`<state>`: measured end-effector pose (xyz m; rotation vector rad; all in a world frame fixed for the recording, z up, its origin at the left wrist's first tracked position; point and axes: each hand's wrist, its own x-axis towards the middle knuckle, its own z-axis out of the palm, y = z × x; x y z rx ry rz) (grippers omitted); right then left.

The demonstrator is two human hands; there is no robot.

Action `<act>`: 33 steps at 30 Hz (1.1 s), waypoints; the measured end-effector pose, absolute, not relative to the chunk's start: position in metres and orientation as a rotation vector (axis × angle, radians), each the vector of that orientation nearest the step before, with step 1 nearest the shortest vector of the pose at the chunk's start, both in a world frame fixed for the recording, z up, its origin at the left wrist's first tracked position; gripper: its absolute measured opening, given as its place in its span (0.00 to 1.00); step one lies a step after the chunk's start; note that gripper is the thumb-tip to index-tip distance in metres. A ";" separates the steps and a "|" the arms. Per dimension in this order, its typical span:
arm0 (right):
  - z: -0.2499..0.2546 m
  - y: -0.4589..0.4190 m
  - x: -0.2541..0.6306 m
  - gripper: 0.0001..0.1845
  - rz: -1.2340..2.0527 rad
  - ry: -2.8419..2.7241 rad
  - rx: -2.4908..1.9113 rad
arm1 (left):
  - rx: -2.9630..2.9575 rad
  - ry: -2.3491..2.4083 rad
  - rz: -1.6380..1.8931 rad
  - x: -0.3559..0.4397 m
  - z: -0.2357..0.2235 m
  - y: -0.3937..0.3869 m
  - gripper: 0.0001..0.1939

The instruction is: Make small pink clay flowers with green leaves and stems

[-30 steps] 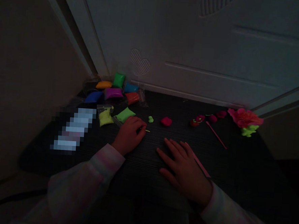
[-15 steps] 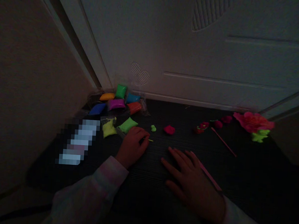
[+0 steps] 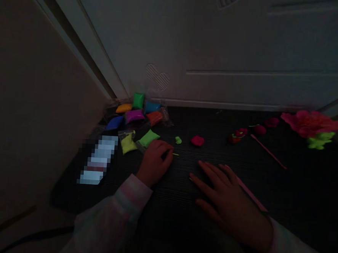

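My left hand (image 3: 157, 161) is closed, thumb and fingers pinched together, with a thin yellow-green strip of clay (image 3: 175, 154) sticking out at the fingertips. My right hand (image 3: 224, 198) lies palm down on the dark table, fingers stretched out. A speck of yellow-green clay (image 3: 190, 179) shows under its index fingertip. Partly beneath that hand runs a pink flat tool (image 3: 252, 194). Beyond the hands sit a small light green clay lump (image 3: 178, 140) and a red clay piece (image 3: 197, 141). A light green clay packet (image 3: 149, 138) lies just behind my left hand.
Several coloured clay packets (image 3: 134, 116) lie at the back left, near a yellow clay bag (image 3: 128, 143) and a blurred-out bright device (image 3: 99, 159). To the right are small red clay shapes (image 3: 237, 135), a thin pink stick (image 3: 268, 151) and a pink flower (image 3: 311, 123). A white door (image 3: 174, 39) stands behind.
The view has shifted, so the table things appear further right. Yellow-green clay now shows at my right index fingertip. My left hand keeps its pinch on the strip.
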<state>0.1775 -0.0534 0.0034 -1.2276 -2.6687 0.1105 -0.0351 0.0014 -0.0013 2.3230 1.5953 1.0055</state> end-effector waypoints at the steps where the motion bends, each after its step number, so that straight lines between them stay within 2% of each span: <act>1: 0.003 -0.053 0.177 0.22 0.114 -2.667 -1.226 | 2.322 1.596 1.004 -0.035 -0.001 0.001 0.04; 5: 0.004 -0.053 0.177 0.21 0.135 -2.616 -1.213 | 2.313 1.602 0.974 -0.035 0.000 0.002 0.05; 10: 0.008 -0.052 0.179 0.10 0.169 -2.419 -1.208 | 2.321 1.598 0.987 -0.035 0.000 0.002 0.05; 13: 0.010 -0.052 0.178 0.07 0.204 -2.343 -1.241 | 2.321 1.598 0.986 -0.035 0.000 0.002 0.05; 24: 0.007 -0.050 0.159 0.10 0.164 -2.373 -1.423 | 2.329 1.593 0.978 -0.035 -0.001 0.002 0.05; 33: 0.007 -0.048 0.154 0.07 0.131 -2.369 -1.419 | 2.315 1.610 0.969 -0.035 0.002 0.002 0.05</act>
